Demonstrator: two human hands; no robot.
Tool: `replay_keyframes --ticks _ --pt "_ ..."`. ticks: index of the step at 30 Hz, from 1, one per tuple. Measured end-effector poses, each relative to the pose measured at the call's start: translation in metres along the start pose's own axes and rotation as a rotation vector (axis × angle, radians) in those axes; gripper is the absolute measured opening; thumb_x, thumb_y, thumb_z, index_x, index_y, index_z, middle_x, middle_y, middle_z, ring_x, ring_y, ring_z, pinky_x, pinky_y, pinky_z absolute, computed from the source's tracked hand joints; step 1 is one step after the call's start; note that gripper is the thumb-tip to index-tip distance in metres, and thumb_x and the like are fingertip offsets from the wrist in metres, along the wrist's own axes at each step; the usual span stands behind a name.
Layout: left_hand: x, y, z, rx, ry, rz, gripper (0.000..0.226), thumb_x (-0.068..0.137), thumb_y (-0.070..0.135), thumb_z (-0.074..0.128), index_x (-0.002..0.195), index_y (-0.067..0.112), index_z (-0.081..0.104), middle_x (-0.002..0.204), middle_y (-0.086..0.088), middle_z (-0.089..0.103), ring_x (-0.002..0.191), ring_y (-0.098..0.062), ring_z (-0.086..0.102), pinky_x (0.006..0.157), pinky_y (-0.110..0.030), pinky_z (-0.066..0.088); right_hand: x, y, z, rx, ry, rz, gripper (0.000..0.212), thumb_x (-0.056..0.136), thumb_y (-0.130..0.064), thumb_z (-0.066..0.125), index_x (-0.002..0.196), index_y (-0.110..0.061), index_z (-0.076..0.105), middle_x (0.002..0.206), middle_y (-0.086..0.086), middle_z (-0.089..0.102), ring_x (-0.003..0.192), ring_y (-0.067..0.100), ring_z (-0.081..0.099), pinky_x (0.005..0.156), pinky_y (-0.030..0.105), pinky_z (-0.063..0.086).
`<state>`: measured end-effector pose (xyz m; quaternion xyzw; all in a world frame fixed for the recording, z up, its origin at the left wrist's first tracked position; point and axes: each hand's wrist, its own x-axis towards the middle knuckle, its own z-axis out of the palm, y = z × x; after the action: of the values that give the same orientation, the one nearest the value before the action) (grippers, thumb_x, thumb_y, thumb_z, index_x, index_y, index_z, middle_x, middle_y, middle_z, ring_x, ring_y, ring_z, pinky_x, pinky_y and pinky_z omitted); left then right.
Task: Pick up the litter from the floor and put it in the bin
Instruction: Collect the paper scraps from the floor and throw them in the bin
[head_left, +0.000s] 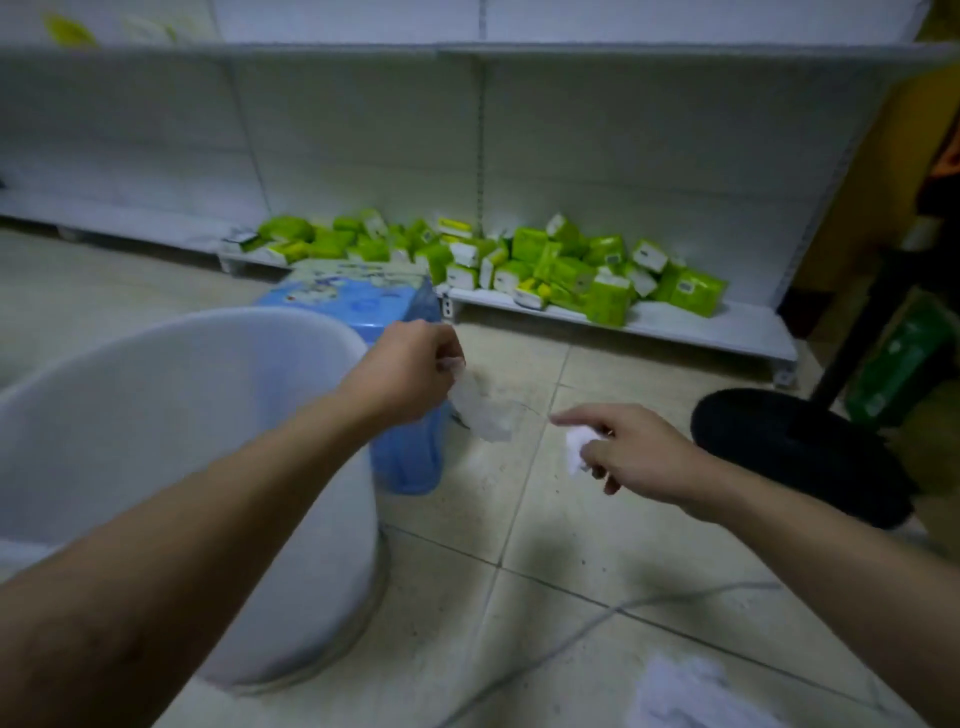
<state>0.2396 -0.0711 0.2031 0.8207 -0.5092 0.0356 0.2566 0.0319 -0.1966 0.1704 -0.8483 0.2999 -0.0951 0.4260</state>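
My left hand (410, 366) pinches a clear crumpled plastic wrapper (485, 410) that hangs just right of the white bin's rim (311, 325). The bin is a big round tub at the left, its inside hidden by my forearm. My right hand (631, 449) is closed around a small white paper wad (577, 448), with the forefinger stretched out to the left, above the tiled floor. More white crumpled paper (685, 693) lies on the floor at the bottom right.
A blue plastic stool (405, 457) stands behind the bin. A low white shelf (675, 325) holds several green packets (566, 267). A black round stand base (795, 447) sits at the right, and a thin cable (545, 649) crosses the tiles.
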Motion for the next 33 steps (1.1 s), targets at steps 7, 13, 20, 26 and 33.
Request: replay_keyframes --ticks 7,13,20,26,33 --pt "-0.024 -0.109 -0.092 -0.061 0.228 -0.185 0.009 0.077 0.012 0.068 0.078 0.020 0.071 0.062 0.006 0.060 0.055 -0.005 0.055 0.053 -0.017 0.038 0.075 -0.132 0.081 0.171 0.183 -0.254 0.019 0.072 -0.008 0.069 0.074 -0.021 0.056 0.072 0.007 0.064 0.062 0.020 0.055 0.061 0.045 0.054" --pt "-0.067 -0.186 -0.122 0.085 0.289 -0.371 0.009 0.077 0.013 0.066 0.083 0.016 0.073 0.078 -0.005 0.069 0.071 -0.019 0.059 0.065 -0.023 0.038 0.103 -0.183 0.172 0.150 0.140 -0.359 0.010 0.074 -0.021 0.073 0.074 -0.027 0.064 0.073 -0.009 0.065 0.067 0.010 0.058 0.066 0.028 0.047" --pt "-0.102 -0.210 -0.109 0.137 -0.070 -0.318 0.058 0.077 0.037 0.072 0.130 0.025 0.052 0.136 -0.003 0.051 0.123 -0.018 0.048 0.102 -0.029 0.035 0.096 -0.182 0.200 -0.467 -0.033 -0.383 0.060 0.077 -0.043 0.065 0.134 -0.037 0.047 0.147 -0.008 0.044 0.136 0.020 0.037 0.113 0.045 0.029" --pt "-0.065 -0.140 -0.071 0.065 -0.084 -0.038 0.062 0.079 0.043 0.068 0.135 0.027 0.046 0.137 0.001 0.051 0.124 -0.017 0.047 0.101 -0.029 0.035 0.075 -0.158 0.144 -0.520 0.083 -0.332 0.074 0.076 -0.046 0.066 0.142 -0.036 0.035 0.150 -0.006 0.040 0.136 0.020 0.037 0.112 0.046 0.029" --pt "-0.037 -0.052 -0.020 -0.026 -0.117 0.153 0.061 0.081 0.044 0.065 0.136 0.028 0.043 0.139 0.003 0.049 0.126 -0.016 0.045 0.100 -0.027 0.035 0.029 -0.088 0.044 -0.679 0.161 -0.230 0.078 0.076 -0.047 0.066 0.144 -0.033 0.032 0.151 -0.006 0.038 0.137 0.018 0.037 0.112 0.040 0.032"
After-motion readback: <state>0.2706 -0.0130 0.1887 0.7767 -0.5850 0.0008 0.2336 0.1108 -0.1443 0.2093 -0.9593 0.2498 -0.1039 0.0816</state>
